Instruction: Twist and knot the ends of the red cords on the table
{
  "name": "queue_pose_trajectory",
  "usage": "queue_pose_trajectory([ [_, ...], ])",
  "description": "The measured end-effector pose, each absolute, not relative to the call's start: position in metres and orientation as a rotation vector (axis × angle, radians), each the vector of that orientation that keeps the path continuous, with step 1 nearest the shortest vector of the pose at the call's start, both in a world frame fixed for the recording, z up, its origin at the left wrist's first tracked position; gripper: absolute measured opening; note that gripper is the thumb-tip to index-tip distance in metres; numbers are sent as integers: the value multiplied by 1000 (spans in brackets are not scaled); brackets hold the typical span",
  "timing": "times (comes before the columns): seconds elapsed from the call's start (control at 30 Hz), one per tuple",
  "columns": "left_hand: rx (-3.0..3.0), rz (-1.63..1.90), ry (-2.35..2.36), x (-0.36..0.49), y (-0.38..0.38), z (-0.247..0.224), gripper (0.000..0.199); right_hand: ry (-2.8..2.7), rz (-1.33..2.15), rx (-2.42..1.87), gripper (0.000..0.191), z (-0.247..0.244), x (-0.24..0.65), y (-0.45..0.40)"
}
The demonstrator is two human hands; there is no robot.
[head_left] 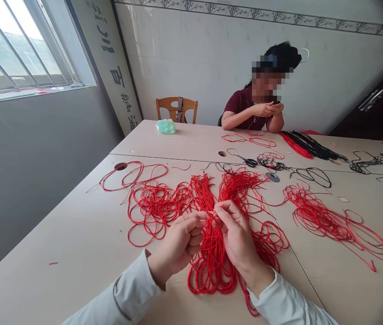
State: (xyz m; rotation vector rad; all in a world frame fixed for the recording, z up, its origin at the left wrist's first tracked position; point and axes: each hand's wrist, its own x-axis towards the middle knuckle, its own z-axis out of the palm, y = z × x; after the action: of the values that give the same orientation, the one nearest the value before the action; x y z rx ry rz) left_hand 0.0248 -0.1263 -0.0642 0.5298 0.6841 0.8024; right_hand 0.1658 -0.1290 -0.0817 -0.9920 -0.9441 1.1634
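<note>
Here we go: the left hand [179, 241] and the right hand [237, 237] are working right over a twisted red cord bundle [211, 266]. Their fingers [225, 216] are pinching a thin red strand [211, 213] from both sides, the left hand's lower fingers curling inward. The bundle is lying on the pale table [59, 239], loose red loops [147, 212] are sprawling left of it, scissors [245, 161] are sitting beyond it, and a co-worker [248, 106] is handling cord far past it.
</note>
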Motion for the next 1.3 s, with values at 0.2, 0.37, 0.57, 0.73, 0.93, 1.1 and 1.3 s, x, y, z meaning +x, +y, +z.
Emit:
queue_pose_trajectory([
  [0.2, 673, 895, 707, 24, -127, -70, 21, -934, 1177, -1021, 16, -85, 171, -123],
  [0.37, 902, 951, 861, 25, -125, -72, 32, -1050, 1105, -1060, 17, -89, 169, -123],
  [0.57, 850, 1071, 908, 21, -118, -76, 31, -1211, 856, -1124, 12, -82, 166, -131],
  [0.73, 774, 1252, 870, 18, -113, -73, 28, -1477, 935, -1103, 13, -89, 147, -153],
  [0.93, 743, 1314, 892, 11, -108, -70, 27, -1429, 1642, -1014, 25, -95, 137, -153],
  [1.1, 903, 1236, 974, 0, -100, -70, 27, -1657, 1324, -1114, 27, -69, 170, -133],
  [1.3, 1188, 859, 889, 4, -104, -69, 28, -1763, 903, -1260, 22, -69, 191, -117],
])
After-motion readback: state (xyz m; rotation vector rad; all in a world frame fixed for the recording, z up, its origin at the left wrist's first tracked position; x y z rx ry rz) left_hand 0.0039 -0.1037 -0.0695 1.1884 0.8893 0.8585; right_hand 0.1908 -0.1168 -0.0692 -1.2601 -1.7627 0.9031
